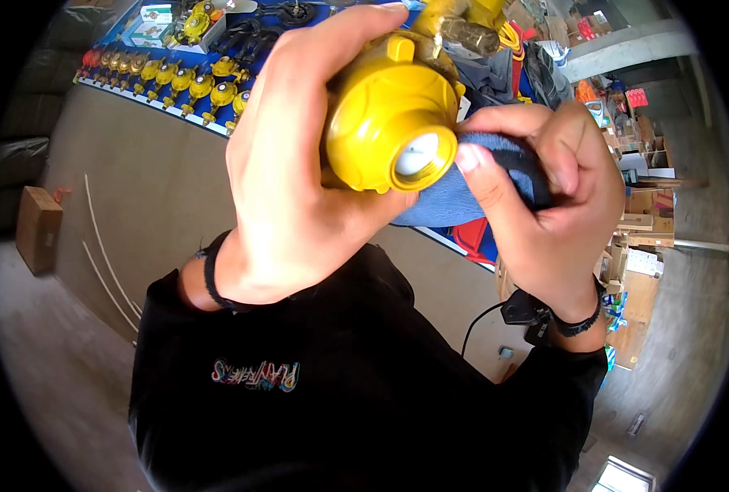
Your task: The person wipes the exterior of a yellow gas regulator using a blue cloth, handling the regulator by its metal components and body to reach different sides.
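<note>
My left hand (pixel 278 180) is wrapped around a yellow gas regulator (pixel 364 115), holding it high in the middle of the view. Its round threaded opening, with a white face inside (pixel 415 152), points toward me. My right hand (pixel 557 221) grips a blue cloth with a black band (pixel 442 197), its thumb beside the opening and its fingers curled into the fabric. The cloth lies against the underside of the regulator, partly hidden by it.
Behind my hands is a blue-topped bench (pixel 487 246) bearing rows of yellow regulators (pixel 200 90), hoses (pixel 291 15) and small boxes (pixel 151 29). Cardboard boxes (pixel 647 217) crowd the right side. A brown carton (pixel 36 230) and thin white strips (pixel 94 215) lie on the floor at left.
</note>
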Motion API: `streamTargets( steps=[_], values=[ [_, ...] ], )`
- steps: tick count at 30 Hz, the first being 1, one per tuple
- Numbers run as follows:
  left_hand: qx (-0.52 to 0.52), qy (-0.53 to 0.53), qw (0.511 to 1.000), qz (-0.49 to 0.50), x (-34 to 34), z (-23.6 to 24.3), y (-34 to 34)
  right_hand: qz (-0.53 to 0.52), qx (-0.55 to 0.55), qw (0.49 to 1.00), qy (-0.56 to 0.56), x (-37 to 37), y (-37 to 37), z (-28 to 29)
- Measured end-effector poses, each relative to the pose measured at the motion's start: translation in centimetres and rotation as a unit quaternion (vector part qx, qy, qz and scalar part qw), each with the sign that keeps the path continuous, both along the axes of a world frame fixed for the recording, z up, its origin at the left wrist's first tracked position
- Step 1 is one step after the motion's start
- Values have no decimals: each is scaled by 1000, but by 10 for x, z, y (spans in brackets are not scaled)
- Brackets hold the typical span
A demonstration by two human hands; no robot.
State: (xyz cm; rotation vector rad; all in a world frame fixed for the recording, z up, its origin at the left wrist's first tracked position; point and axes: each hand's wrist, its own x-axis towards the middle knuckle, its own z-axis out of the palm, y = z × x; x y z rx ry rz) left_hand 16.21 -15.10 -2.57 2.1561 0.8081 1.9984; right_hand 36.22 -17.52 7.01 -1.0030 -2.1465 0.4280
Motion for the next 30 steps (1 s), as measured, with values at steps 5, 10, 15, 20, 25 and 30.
streamTargets(
  steps=[5,10,15,20,25,30],
  values=[
    [127,66,980,136,12,8,-2,-73,-206,969,114,-4,2,2],
    [190,18,974,125,19,-4,14,-43,-370,894,248,-5,16,-6],
    [27,22,996,86,14,-8,10,-74,-247,953,160,-9,15,-16],
    [-78,-72,994,20,22,-8,9,-14,-67,991,112,0,19,-34],
    [-224,-170,949,-140,23,-9,8,8,66,998,-4,-3,6,-24],
    [-307,-174,909,-223,21,-7,6,43,169,980,-93,6,9,-24]
  ],
)
